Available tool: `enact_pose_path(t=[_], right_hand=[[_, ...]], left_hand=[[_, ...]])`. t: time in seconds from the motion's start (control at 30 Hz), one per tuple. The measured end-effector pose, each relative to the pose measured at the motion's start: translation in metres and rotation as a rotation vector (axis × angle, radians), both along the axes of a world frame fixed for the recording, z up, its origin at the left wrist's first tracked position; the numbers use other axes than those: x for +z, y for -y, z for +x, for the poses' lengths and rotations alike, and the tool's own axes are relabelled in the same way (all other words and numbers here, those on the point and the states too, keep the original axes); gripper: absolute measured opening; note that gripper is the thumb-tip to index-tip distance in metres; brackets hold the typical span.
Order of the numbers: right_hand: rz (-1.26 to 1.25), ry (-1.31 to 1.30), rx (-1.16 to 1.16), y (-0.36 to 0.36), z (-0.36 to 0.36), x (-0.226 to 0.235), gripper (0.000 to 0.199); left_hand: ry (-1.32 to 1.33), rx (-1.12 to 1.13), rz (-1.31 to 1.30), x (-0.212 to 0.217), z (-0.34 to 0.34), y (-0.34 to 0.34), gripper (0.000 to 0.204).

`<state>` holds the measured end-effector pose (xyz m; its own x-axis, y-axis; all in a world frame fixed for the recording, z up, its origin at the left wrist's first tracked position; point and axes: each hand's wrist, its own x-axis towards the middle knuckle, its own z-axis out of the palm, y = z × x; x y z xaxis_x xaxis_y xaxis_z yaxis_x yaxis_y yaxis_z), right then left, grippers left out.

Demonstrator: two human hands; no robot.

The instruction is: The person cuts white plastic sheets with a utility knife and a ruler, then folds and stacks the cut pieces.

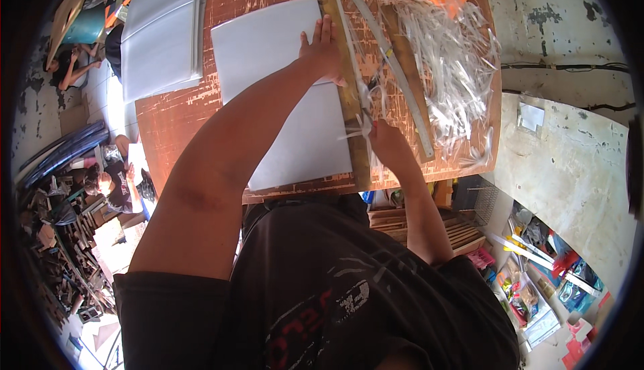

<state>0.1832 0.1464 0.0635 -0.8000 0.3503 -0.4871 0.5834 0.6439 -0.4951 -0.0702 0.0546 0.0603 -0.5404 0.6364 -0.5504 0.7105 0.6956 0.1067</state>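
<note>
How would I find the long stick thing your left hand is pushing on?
Start at the brown wooden table and find the big white sheet lying on it. Along that sheet's right edge runs a long, worn yellowish wooden straightedge, pressed by the left hand. The grey metal strip beside it lies apart, by the white shreds.

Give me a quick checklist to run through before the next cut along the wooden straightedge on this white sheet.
1. Left hand pressing the wooden straightedge flat on the white sheet: ok.
2. Straightedge along the sheet's right edge: ok.
3. Right hand at the near end of the straightedge: ok.
4. Cutting tool in the right hand: cannot tell, the hand hides it.
5. Left fingers clear of the cutting side: not ok, the fingertips lie over the straightedge.
6. Pile of white strips clear of the cut line: not ok, loose strips lie across the near end.
</note>
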Motion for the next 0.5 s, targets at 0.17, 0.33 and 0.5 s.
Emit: enact_pose_path(t=[0.17, 0.33, 0.5], right_hand=[[0.107, -0.069, -0.201, -0.027, -0.001, 0.014, 0.032], [0.145, -0.2, -0.246, -0.022, 0.002, 0.013, 0.033], [0.113, -0.438, -0.328, -0.024, -0.031, 0.021, 0.033]], left_hand=[[-0.003, -0.013, -0.024, 0.001, 0.001, -0.005, 0.148], [0.02, -0.005, -0.031, 0.003, 0.0, -0.003, 0.147], [0.026, -0.007, -0.019, 0.004, 0.001, -0.003, 0.148]])
